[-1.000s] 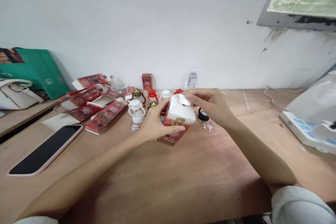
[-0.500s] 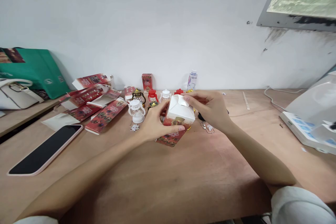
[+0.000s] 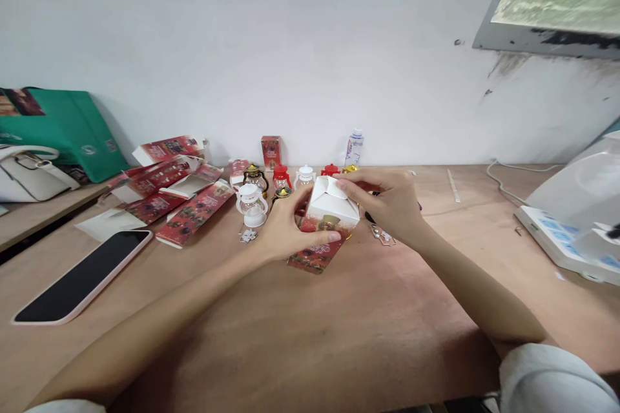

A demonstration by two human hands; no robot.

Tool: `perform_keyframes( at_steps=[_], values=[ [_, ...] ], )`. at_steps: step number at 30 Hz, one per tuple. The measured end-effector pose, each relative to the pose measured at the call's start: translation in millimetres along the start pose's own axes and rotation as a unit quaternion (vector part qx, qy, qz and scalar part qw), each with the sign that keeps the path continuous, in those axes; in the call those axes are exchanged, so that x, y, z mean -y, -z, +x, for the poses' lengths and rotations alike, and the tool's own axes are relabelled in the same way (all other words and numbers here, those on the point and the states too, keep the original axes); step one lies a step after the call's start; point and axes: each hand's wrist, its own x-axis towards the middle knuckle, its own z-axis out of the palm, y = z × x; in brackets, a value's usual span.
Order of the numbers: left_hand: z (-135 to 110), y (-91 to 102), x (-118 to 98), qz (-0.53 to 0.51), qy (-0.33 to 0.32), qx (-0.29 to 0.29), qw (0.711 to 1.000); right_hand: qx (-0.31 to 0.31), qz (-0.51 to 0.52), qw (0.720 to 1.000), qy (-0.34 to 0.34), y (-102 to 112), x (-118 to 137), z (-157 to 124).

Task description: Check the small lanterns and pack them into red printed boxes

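Hidden bits first. My left hand (image 3: 285,226) covered the left side of the small box (image 3: 329,219), and the fingers behind it were out of sight. My right hand (image 3: 392,203) blocked a dark round thing on the table (image 3: 339,335); only its edge peeked out, so I couldn't tell what it was. A little metal tag (image 3: 382,235) lay just beside that wrist, too small to read. The white machine (image 3: 576,206) on the right was cut off by the frame edge, as were the green bag (image 3: 62,126) and the white handbag (image 3: 29,174) on the left. Print on the box was blurred and unreadable. I couldn't tell if the box's lower end rested on the table or hung just over it.

The box sat mid-table, between both hands and tilted. The top was white with the flaps partly folded in, and the lower part was red with a gold motif on the front. My left hand was wrapped around it, with the thumb laid across the red front. My right hand was pinching the white top flap between thumb and forefinger, the other fingers curled.

Behind the box was a row of tiny lanterns: a white lantern (image 3: 252,205) nearest my left hand, then a black-gold one (image 3: 255,177) and a red one (image 3: 281,176). An upright red box (image 3: 271,151) and a small bottle (image 3: 354,147) stood by the wall. Flat red cartons (image 3: 194,213) were piled to the left, and a phone (image 3: 82,276) lay face up, well apart.
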Motion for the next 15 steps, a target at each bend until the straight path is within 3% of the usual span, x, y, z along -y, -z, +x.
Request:
perform_keyframes(
  at_steps=[4, 10, 15],
  values=[
    [0.0, 0.2, 0.1, -0.011, 0.002, 0.007, 1.0, -0.007, -0.014, 1.0, 0.014, 1.1, 0.8, 0.7],
    [5.0, 7.9, -0.5, -0.01, 0.008, 0.022, 1.0, 0.101, 0.124, 0.981, -0.106, 8.9, 4.2, 5.9],
    [8.6, 12.0, -1.9, 0.043, 0.017, 0.005, 0.999, 0.094, 0.183, 0.965, -0.162, 6.5, 2.0, 8.4]
  ],
)
